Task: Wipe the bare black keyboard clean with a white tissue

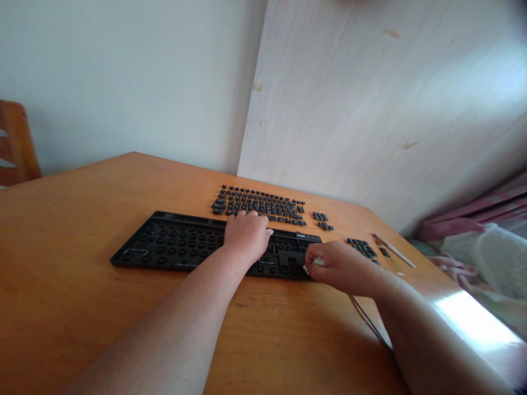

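Observation:
A black keyboard [177,241] with its keycaps taken off lies on the wooden table, bare key sockets and thin metal wires showing. My left hand [247,236] lies across its middle, fingers bent over the far edge, gripping it. At the keyboard's right end, my right hand [333,266] is closed on a small white wad, seemingly tissue [318,261], which touches the sockets there. Beyond the keyboard, loose black keycaps [263,203] are laid out in rows in keyboard order. A smaller block of keycaps [362,247] sits past my right hand, partly hidden by it.
Two small keycap groups [321,216] lie between the larger blocks. A white pen-like stick [394,250] lies at the right, near a small dark piece [385,252]. A black cable [370,323] runs under my right forearm. The table [82,219] meets a wall; a wooden chair [18,142] stands left.

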Demonstrator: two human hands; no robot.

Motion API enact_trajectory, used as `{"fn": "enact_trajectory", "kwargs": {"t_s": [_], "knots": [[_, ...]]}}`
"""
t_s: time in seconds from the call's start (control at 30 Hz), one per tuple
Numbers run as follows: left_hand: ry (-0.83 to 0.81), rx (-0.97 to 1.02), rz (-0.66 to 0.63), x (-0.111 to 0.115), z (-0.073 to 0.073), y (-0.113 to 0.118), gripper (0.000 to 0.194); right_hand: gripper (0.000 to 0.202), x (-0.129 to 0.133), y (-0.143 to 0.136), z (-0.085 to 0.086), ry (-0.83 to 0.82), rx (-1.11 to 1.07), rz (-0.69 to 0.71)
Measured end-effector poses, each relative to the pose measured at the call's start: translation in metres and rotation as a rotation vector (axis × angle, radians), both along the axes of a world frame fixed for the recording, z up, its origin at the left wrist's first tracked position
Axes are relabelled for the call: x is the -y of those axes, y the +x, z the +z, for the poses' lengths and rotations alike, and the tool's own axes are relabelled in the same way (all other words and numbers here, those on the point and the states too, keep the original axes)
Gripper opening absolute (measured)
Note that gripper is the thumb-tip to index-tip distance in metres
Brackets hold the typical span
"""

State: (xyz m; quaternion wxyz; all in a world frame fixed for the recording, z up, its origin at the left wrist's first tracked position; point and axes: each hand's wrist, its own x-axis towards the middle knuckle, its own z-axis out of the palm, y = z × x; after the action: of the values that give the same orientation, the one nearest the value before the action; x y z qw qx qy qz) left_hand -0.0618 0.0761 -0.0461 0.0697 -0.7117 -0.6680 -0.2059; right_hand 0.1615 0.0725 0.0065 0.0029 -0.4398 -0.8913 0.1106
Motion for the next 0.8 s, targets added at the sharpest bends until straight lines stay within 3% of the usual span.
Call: {"fn": "enact_trajectory", "kwargs": {"t_s": [0.1, 0.23, 0.4, 0.8], "knots": [[-0.009, 0.003, 0.006, 0.0, 0.001, 0.0, 0.027, 0.012, 0.0, 0.001, -0.003, -0.062, -0.144, -0.01], [-0.026, 0.001, 0.01, 0.002, 0.004, 0.001, 0.025, 0.013, 0.006, -0.009, -0.01, -0.065, -0.272, 0.088], [-0.011, -0.014, 0.005, 0.002, 0.003, 0.0, 0.026, 0.02, 0.012, -0.018, -0.013, -0.059, -0.197, 0.196], [0.011, -0.012, 0.001, 0.0, 0.0, 0.0, 0.027, 0.016, 0.008, -0.013, -0.006, -0.036, -0.066, 0.196]]}}
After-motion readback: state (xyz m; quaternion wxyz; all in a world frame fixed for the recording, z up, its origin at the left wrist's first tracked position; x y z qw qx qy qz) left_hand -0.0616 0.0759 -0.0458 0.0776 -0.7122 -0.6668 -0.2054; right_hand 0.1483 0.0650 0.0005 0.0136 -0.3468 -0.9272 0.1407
